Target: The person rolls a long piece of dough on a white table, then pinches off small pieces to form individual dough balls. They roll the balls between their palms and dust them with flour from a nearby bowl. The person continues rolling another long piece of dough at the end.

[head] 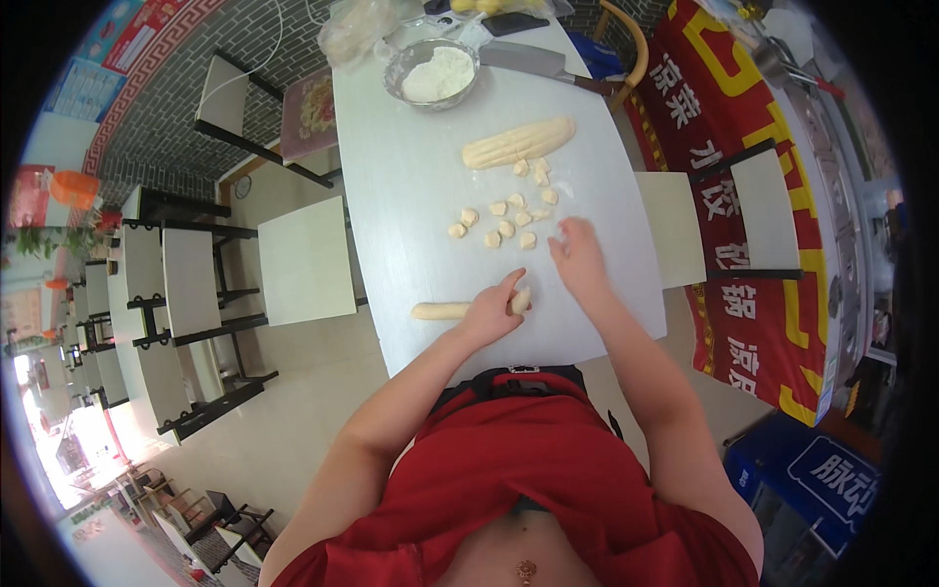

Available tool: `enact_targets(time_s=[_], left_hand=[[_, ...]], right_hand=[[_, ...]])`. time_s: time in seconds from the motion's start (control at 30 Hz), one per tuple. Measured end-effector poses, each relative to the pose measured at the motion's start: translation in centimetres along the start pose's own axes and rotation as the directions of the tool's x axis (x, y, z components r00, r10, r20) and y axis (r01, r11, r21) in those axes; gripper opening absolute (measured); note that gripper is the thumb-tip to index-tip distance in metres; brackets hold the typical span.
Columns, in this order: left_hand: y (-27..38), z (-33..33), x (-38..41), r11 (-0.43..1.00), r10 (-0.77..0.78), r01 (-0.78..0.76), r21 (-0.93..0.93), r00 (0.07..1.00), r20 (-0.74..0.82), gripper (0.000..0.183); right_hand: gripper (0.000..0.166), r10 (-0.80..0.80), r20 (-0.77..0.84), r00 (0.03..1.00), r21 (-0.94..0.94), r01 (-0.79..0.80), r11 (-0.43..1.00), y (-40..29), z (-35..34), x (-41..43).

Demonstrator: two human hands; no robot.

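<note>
My left hand (pixel 493 314) grips a rope of dough (pixel 439 311) near the front of the white table (pixel 411 220). The rope's cut end pokes out between thumb and fingers on the right, while its long part lies to the left. Farther forward and to the right, my slightly blurred right hand (pixel 582 257) is over the tabletop. Its thumb and fingers are apart, and nothing shows between them. Several small dough pieces (pixel 528 240) lie scattered just left of it. Beyond them rests a larger, scored slab of dough (pixel 519 143).
A metal bowl of flour (pixel 431 73) stands at the table's far end. Beside it lies a cleaver (pixel 524 59), its wooden handle (pixel 596 86) at the right edge. Plastic bags (pixel 359 29) sit at the far left corner. Chairs flank the table on the left (pixel 307 260) and right (pixel 671 229).
</note>
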State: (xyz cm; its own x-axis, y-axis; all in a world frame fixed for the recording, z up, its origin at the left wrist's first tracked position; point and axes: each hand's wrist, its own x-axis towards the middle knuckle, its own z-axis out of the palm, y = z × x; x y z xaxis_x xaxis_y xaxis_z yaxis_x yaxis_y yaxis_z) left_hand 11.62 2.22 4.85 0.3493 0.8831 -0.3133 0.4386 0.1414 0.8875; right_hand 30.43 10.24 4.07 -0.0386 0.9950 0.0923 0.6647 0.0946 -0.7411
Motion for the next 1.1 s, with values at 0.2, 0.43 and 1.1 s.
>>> enact_targets(time_s=[0.2,0.43,1.1], left_hand=[[0.1,-0.2,-0.2,0.996,0.016,-0.030,-0.080,0.985,-0.173,0.055],[0.9,-1.8,-0.5,0.981,-0.060,0.073,-0.178,0.995,0.074,0.022],[7.9,-6.0,-6.0,0.840,0.086,-0.326,-0.434,0.869,-0.487,0.011]], right_hand=[[0.036,-0.055,0.426,0.903,0.190,-0.030,0.981,-3.3,0.2,-5.9],[0.038,-0.044,0.400,0.916,0.204,-0.042,0.978,-5.6,-0.2,-5.7],[0.016,-0.048,0.061,0.997,0.124,0.040,0.992,-2.2,2.3,-5.2]])
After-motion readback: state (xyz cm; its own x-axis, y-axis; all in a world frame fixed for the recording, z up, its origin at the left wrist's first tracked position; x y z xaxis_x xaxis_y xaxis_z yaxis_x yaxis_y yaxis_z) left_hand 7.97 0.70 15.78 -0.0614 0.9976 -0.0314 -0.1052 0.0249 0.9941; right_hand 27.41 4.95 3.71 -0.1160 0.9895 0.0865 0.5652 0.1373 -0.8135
